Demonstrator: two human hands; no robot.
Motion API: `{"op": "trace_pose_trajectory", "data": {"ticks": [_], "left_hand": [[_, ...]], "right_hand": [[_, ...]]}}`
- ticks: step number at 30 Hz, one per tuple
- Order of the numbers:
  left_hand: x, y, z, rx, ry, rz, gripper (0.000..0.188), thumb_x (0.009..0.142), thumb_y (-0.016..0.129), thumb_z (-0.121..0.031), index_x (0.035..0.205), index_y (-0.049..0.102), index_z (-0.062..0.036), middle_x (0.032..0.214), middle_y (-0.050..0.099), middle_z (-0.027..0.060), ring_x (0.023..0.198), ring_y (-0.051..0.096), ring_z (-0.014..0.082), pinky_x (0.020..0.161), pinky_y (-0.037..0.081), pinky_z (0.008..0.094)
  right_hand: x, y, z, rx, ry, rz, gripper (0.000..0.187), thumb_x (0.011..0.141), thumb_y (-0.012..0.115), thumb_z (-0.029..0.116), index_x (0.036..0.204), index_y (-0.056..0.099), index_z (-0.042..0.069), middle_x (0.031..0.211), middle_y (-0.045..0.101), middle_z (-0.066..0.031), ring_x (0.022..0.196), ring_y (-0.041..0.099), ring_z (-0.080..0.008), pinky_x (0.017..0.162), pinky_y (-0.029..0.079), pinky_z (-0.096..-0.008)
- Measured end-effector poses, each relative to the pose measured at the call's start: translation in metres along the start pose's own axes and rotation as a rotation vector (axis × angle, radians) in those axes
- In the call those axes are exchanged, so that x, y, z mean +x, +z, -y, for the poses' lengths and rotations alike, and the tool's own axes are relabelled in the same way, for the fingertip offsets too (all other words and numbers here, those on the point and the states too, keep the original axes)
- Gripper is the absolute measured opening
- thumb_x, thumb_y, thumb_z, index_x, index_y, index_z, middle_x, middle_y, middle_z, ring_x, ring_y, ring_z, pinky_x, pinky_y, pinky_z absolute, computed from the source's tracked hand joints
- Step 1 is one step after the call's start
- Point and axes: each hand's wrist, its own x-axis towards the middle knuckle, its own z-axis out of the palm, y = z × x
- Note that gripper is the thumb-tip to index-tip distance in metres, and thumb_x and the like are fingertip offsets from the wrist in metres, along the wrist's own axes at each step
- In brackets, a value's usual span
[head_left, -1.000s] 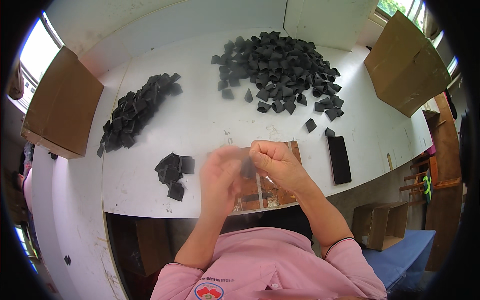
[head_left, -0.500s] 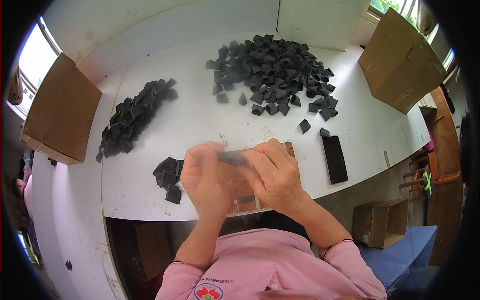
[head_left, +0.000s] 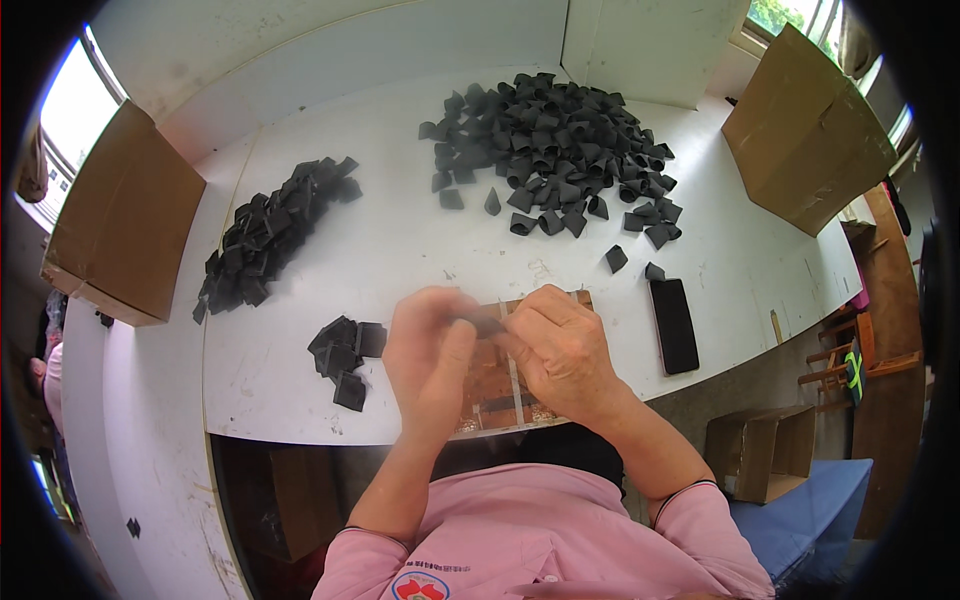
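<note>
The left hand and right hand are pinching one dark piece, its shape apparently blurred, above one wooden board. Three black heaps, a back heap, a left heap and a small heap, are covering parts of the worktop; one phone is lying rightward.

Your small handheld piece, charcoal-black; curved sheet pieces, same black; flat white tabletop, darker scuffs; reddish-brown rectangular board, pale-striped; black rectangular phone; your pink fabric shirt, dark-banded sleeve edges; its round badge, red, white and blue.
</note>
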Motion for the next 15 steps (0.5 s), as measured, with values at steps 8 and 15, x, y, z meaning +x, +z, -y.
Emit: {"op": "trace_pose_trajectory", "data": {"ticks": [8, 15], "left_hand": [[0.005, -0.007, -0.001, 0.259, 0.067, 0.135, 0.004, 0.075, 0.060, 0.000, 0.078, 0.058, -0.0001, 0.078, 0.055, 0.0062, 0.072, 0.050, 0.0142, 0.066, 0.040, 0.0238], [-0.011, -0.010, 0.009, 0.087, 0.005, -0.059, 0.029, 0.085, 0.047, -0.005, 0.112, 0.044, 0.0036, 0.096, 0.055, 0.0090, 0.079, 0.051, 0.0106, 0.072, 0.041, 0.0214]], "right_hand": [[0.003, 0.003, 0.004, 0.079, 0.005, 0.048, 0.015, 0.063, 0.064, 0.004, 0.064, 0.049, 0.004, 0.064, 0.044, -0.0050, 0.062, 0.047, -0.0207, 0.050, 0.040, -0.0312], [0.001, -0.018, 0.000, 0.679, 0.499, 0.065, 0.008, 0.077, 0.059, 0.005, 0.071, 0.055, 0.001, 0.065, 0.051, -0.0016, 0.052, 0.045, -0.0103, 0.045, 0.033, -0.0220]]}}
